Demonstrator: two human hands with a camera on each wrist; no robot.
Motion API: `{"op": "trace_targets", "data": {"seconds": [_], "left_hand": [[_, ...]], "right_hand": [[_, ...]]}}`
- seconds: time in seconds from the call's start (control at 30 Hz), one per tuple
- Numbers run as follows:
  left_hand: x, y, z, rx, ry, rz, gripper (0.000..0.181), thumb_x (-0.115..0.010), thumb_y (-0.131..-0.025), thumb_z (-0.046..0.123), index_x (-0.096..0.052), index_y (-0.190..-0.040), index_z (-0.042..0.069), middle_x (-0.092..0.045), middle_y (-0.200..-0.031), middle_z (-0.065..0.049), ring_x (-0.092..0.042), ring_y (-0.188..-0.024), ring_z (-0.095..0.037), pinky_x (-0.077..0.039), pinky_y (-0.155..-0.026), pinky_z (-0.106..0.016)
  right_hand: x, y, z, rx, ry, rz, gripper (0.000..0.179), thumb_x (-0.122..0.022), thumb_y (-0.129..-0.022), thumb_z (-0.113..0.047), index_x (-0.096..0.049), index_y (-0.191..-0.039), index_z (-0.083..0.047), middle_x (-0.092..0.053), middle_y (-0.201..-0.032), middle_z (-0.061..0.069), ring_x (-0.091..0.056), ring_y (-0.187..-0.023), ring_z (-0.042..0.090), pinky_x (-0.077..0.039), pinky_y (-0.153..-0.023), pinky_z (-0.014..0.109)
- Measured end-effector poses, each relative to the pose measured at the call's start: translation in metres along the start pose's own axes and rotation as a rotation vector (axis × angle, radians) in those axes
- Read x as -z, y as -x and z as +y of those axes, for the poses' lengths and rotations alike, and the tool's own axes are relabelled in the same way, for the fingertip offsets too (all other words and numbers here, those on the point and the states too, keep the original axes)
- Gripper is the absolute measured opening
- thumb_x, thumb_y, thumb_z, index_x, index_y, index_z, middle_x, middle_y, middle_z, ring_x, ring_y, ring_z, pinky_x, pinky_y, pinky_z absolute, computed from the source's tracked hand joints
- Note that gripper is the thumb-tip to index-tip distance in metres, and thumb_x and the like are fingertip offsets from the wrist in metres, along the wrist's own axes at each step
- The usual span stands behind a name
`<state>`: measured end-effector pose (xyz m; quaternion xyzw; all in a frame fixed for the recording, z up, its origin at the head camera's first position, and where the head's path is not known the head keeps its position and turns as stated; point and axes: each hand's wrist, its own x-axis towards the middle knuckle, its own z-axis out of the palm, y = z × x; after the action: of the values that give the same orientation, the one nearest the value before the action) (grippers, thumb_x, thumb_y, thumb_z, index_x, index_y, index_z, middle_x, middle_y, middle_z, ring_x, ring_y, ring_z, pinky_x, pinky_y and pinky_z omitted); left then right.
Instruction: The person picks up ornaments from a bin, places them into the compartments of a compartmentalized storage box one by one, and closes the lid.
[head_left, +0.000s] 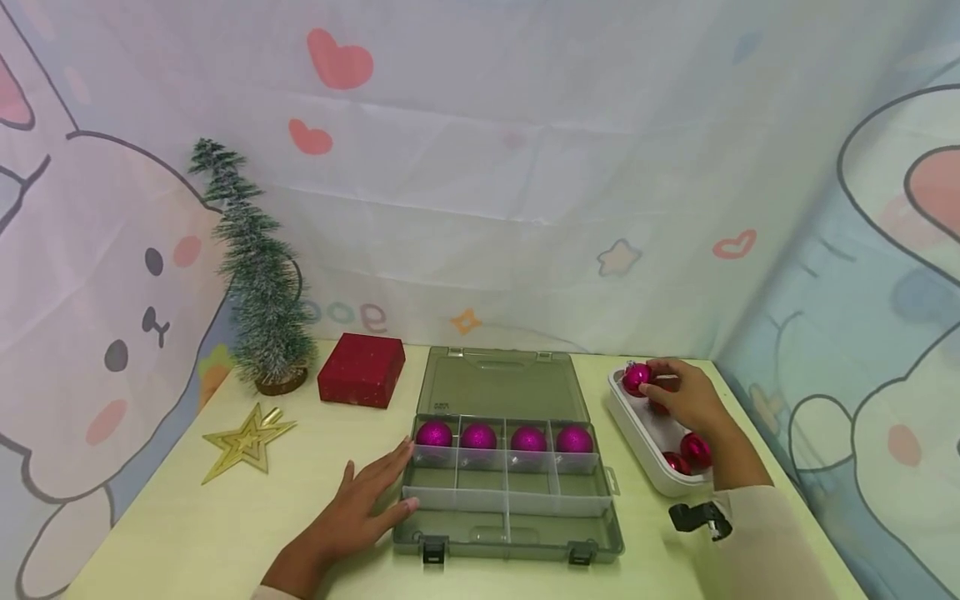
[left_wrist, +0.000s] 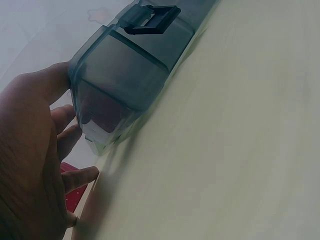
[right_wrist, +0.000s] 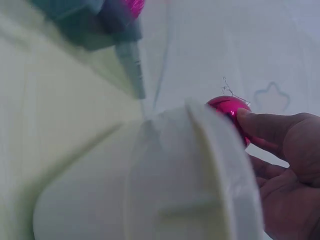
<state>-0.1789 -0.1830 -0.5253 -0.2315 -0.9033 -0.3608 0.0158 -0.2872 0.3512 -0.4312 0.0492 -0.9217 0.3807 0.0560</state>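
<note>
My right hand (head_left: pixel 686 398) pinches a shiny magenta bauble (head_left: pixel 637 377) between thumb and fingers at the far end of a white tub (head_left: pixel 636 433). In the right wrist view the same bauble (right_wrist: pixel 230 107) shows a thin wire loop on top. Other shiny baubles (head_left: pixel 696 450) lie in the tub, one partly hidden under my hand. My left hand (head_left: pixel 348 512) rests with spread fingers against the left side of a grey see-through divided box (head_left: pixel 510 525). Glittery purple balls (head_left: pixel 528 439) fill the far row of compartments, one in each. In the left wrist view fingers touch the box's corner (left_wrist: pixel 100 85).
The box's lid (head_left: pixel 502 383) lies folded back toward the wall. Left of it are a dark red box (head_left: pixel 362 371), a small green tree (head_left: pixel 262 292) on a round base and a gold star (head_left: pixel 250 442). A printed curtain (head_left: pixel 480 167) hangs behind the table.
</note>
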Motion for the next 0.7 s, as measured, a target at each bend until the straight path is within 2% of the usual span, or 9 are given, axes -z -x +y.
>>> {"op": "trace_targets", "data": {"seconds": [0.1, 0.2, 0.33, 0.4, 0.63, 0.7], "left_hand": [[0.001, 0.0, 0.0, -0.006, -0.002, 0.006, 0.078, -0.066, -0.107, 0.048, -0.037, -0.172, 0.018, -0.033, -0.181, -0.001, -0.034, -0.165, -0.042, -0.004, -0.117, -0.095], [0.002, 0.0, 0.001, -0.007, 0.001, 0.009, 0.078, -0.066, -0.107, 0.048, -0.037, -0.172, 0.017, -0.033, -0.18, -0.001, -0.035, -0.165, -0.042, -0.004, -0.117, -0.095], [0.002, 0.001, 0.003, -0.006, 0.004, 0.01, 0.078, -0.066, -0.106, 0.048, -0.037, -0.171, 0.017, -0.033, -0.18, -0.002, -0.034, -0.165, -0.043, -0.004, -0.117, -0.095], [0.001, 0.001, 0.003, -0.009, 0.001, 0.011, 0.078, -0.066, -0.107, 0.048, -0.037, -0.171, 0.016, -0.033, -0.18, -0.002, -0.034, -0.165, -0.042, -0.004, -0.117, -0.095], [0.002, 0.0, 0.003, -0.008, 0.004, 0.011, 0.078, -0.066, -0.107, 0.047, -0.037, -0.172, 0.016, -0.033, -0.181, -0.003, -0.034, -0.165, -0.043, -0.002, -0.117, -0.095], [0.002, 0.0, 0.004, -0.008, 0.004, 0.012, 0.078, -0.066, -0.107, 0.047, -0.037, -0.172, 0.016, -0.033, -0.18, -0.003, -0.034, -0.165, -0.043, -0.002, -0.117, -0.095]], "right_hand": [[-0.002, 0.003, -0.003, -0.018, -0.046, 0.02, 0.054, -0.071, -0.108, -0.025, -0.055, -0.154, -0.001, -0.064, -0.15, 0.028, -0.068, -0.136, 0.046, -0.065, -0.098, 0.032], [-0.004, 0.008, -0.007, -0.044, -0.126, 0.022, 0.059, -0.072, -0.108, -0.031, -0.054, -0.157, -0.004, -0.062, -0.153, 0.026, -0.07, -0.133, 0.04, -0.062, -0.09, 0.02], [-0.008, 0.016, -0.017, -0.046, -0.212, 0.027, 0.062, -0.075, -0.106, -0.033, -0.054, -0.158, -0.007, -0.063, -0.153, 0.026, -0.072, -0.125, 0.03, -0.064, -0.084, 0.021], [-0.011, 0.02, -0.023, -0.015, -0.22, 0.041, 0.06, -0.075, -0.106, -0.031, -0.055, -0.157, -0.007, -0.064, -0.151, 0.026, -0.071, -0.126, 0.031, -0.063, -0.082, 0.02], [-0.026, 0.028, -0.047, 0.151, -0.215, 0.076, 0.05, -0.078, -0.103, -0.018, -0.063, -0.148, -0.002, -0.066, -0.146, 0.025, -0.068, -0.133, 0.046, -0.052, -0.091, 0.005], [-0.031, 0.029, -0.053, 0.174, -0.232, 0.068, 0.049, -0.079, -0.102, -0.015, -0.064, -0.146, -0.001, -0.067, -0.145, 0.025, -0.069, -0.132, 0.045, -0.054, -0.092, 0.007]]}}
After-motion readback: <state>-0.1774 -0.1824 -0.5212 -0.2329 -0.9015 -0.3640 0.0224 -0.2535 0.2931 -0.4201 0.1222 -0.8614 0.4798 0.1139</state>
